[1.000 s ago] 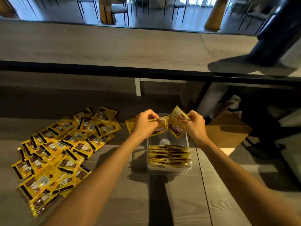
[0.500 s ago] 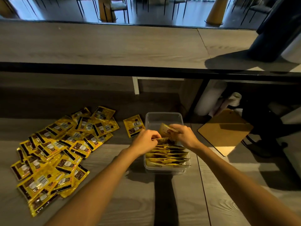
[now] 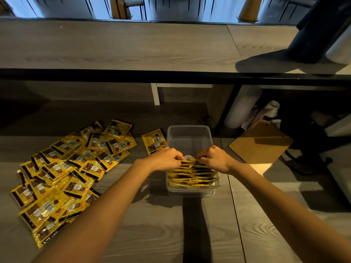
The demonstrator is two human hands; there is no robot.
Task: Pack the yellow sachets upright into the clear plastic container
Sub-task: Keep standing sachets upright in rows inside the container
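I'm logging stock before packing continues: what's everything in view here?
Clear plastic container: one, transparent, centre of table.
Upright yellow sachets: a row, yellow, container's near half.
Loose yellow sachets: many, yellow-brown, piled table's left.
Single flat yellow sachet: one, yellow, left of container.
Brown clipboard: one, brown, right of the container.
Grey wooden table: one, grey, beneath everything.
Left grip: one, bare, pinching upright sachets' tops.
Right grip: one, bare, pinching them too.

Overall: dim and brown over the desk (image 3: 152, 234); cold blue daylight on the floor (image 3: 47, 6) past the counter (image 3: 133, 44).
Bright patch: near the desk's right edge, by the clipboard (image 3: 260, 143).
Shadows: a long dark band runs from the container (image 3: 189, 130) to the near edge.
Glare: faint glints on the sachets (image 3: 62, 173) at the left.
Blur: top edge smeared.
Distortion: counter edge bows.
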